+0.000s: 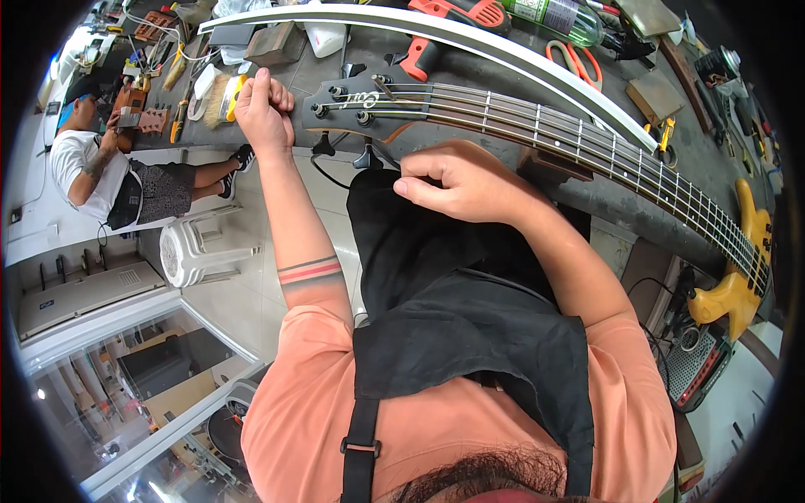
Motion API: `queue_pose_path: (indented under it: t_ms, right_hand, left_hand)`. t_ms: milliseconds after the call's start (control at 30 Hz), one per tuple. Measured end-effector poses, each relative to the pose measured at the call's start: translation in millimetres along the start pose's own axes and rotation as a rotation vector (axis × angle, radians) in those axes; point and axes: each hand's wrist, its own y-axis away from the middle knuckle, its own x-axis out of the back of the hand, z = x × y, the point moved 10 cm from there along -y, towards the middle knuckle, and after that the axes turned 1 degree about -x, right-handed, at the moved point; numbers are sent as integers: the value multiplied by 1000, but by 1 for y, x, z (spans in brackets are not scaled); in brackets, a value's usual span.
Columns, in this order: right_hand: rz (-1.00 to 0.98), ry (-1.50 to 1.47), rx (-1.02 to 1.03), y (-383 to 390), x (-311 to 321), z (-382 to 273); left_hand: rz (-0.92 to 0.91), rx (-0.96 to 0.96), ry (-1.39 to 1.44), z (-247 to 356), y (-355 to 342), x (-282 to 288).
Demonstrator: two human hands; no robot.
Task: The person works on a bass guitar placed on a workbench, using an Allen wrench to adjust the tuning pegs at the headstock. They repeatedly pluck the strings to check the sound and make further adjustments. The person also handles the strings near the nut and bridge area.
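Note:
My left hand [264, 117] is closed at the yellow-banded paintbrush [225, 100], gripping it beside the dark headstock [360, 105] of a bass guitar. The bass's long fretted neck [553, 134] runs right to its yellow wooden body [729, 302] at the bench's edge. My right hand [444, 180] is loosely curled just below the neck, over my black apron [470, 318], with nothing visible in it.
The grey bench [528, 63] carries a white curved strip [537, 67], orange-handled scissors [574, 63], a red-black tool [419, 57], a green bottle [553, 21] and wooden blocks. At left a co-worker [92, 168] handles a guitar headstock, near a white plastic stool [193, 251].

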Motion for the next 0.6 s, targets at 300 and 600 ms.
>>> queue_pose_path:
  t_ms: [300, 600]
  right_hand:
    - [0, 8, -1, 0, 1, -3]
    - [0, 13, 8, 0, 1, -4]
  left_hand:
    - [0, -1, 8, 0, 1, 1]
    - [18, 5, 6, 1, 1, 2]
